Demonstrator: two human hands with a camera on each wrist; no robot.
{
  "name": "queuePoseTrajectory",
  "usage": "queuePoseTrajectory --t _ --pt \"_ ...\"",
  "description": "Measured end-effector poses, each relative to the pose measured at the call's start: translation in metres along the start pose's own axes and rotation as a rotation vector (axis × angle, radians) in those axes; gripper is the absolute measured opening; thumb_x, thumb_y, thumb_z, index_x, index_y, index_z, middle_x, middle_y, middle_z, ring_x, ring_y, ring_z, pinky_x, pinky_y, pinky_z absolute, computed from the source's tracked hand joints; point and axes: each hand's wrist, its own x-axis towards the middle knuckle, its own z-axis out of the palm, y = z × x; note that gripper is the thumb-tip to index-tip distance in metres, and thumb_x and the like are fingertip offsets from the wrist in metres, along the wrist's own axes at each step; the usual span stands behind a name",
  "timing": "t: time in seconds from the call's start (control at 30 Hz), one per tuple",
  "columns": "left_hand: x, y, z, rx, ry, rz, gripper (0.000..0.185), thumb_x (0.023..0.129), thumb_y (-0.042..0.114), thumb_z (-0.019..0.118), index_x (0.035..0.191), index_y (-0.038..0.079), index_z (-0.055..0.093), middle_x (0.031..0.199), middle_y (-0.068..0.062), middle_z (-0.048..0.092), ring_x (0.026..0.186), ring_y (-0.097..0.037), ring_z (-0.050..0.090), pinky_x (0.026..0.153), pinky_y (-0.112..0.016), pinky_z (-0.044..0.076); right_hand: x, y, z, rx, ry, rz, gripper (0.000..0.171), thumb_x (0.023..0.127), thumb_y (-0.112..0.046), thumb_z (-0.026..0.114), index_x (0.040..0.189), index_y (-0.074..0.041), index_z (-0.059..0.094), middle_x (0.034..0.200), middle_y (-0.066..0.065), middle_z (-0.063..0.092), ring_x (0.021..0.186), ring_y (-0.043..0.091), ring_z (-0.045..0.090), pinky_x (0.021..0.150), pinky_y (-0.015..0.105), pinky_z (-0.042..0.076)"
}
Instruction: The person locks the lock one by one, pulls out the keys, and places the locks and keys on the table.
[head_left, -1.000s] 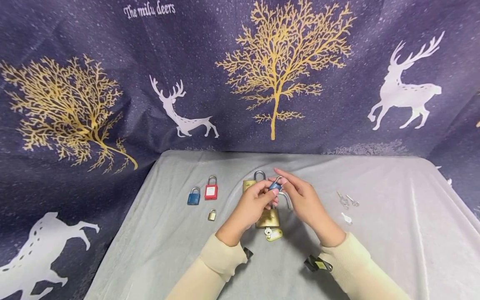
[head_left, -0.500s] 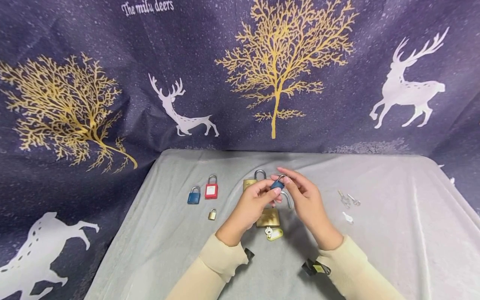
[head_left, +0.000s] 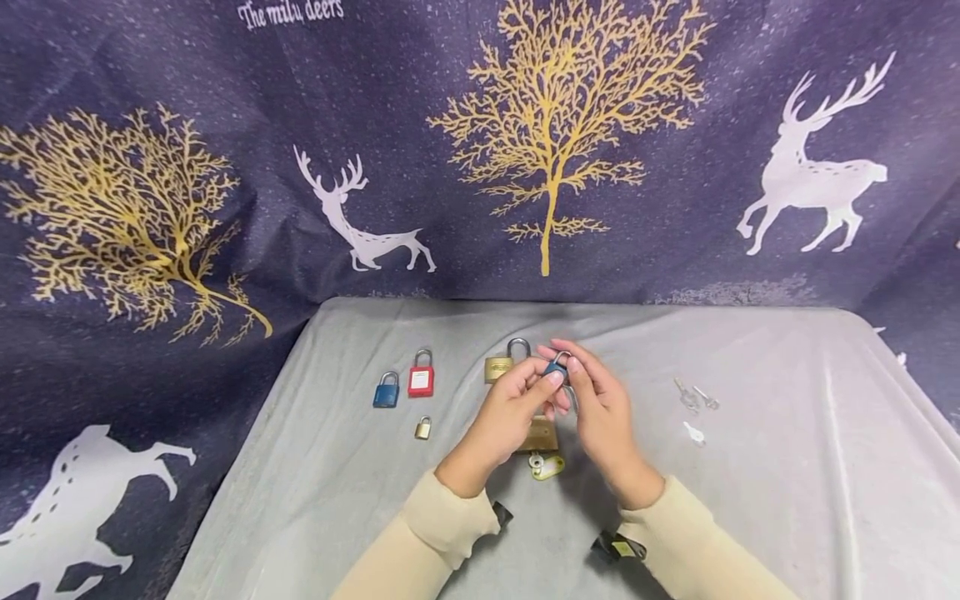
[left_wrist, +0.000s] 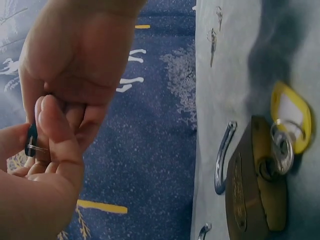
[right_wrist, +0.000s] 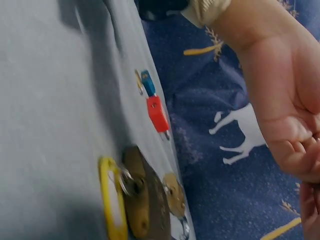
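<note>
A small blue padlock with a silver shackle is held up between both hands in the head view. My left hand pinches its body between thumb and fingers. From the other side my right hand grips it at the shackle, thumb near the top. Only a dark sliver of the padlock shows between the fingers in the left wrist view. Beneath the hands lies a large brass padlock, partly covered, its shackle swung out. A silver key with a yellow tag hangs at its base.
Behind the left hand lies another brass padlock. To the left are a red padlock, a blue padlock and a tiny brass padlock. Several loose keys rest at right on the grey cloth.
My right hand and wrist have shifted slightly left, closer to the left hand, covering more of the large brass padlock's shackle. The blue padlock stays held between both hands.
</note>
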Motion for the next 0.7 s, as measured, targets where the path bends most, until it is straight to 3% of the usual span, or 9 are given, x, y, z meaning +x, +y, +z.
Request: queuePoseTrajectory --t 0.27,0.7 --pt "-0.003 0.0 0.005 -0.028 0.045 0.004 0.023 0.105 0.013 0.052 0.101 -0.01 0.056 0.073 0.002 0.06 0.066 -0.008 0.06 0.063 -0.02 0.047 -0.011 0.0 0.013 0.036 0.081 0.0 0.034 0.109 -0.011 0.041 0.134 0.003 0.059 0.126 0.024 0.068 0.119 0.011 0.066 0.096 0.02 0.052" --pt "0.0 -0.002 0.002 0.009 0.065 -0.032 0.023 0.104 0.018 0.055 0.107 -0.004 0.062 0.071 0.003 0.058 0.065 -0.009 0.057 0.06 -0.02 0.048 -0.004 0.001 0.003 -0.042 -0.012 0.045 0.036 0.109 -0.014 0.042 0.142 -0.016 0.057 0.131 0.013 0.069 0.126 0.007 0.061 0.107 0.018 0.045"
